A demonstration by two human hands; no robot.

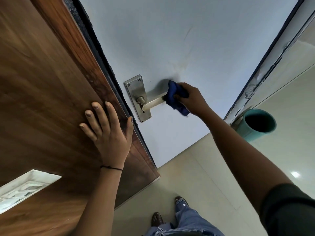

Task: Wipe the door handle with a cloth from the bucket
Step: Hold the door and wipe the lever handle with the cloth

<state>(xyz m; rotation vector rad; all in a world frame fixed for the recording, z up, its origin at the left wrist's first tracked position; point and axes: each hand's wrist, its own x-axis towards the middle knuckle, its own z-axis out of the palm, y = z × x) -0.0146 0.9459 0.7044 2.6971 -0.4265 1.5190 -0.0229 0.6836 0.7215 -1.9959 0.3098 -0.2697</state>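
Observation:
A steel lever door handle (pixel 153 103) on a rectangular back plate (pixel 135 90) is fixed to the pale grey-white door (pixel 187 40). My right hand (pixel 190 97) grips a dark blue cloth (pixel 175 97) wrapped around the outer end of the lever. My left hand (pixel 107 128) lies flat with fingers spread on the brown wooden panel (pixel 42 82) to the left of the door edge. A teal bucket (pixel 255 123) stands on the floor at the right, beside the door frame; its inside looks dark.
The door's dark edge strip (pixel 102 53) runs diagonally between the wood panel and the door. A worn frame post (pixel 265 68) rises at the right. Pale floor tiles (pixel 196 181) lie below, with my feet and jeans (pixel 179 218) at the bottom.

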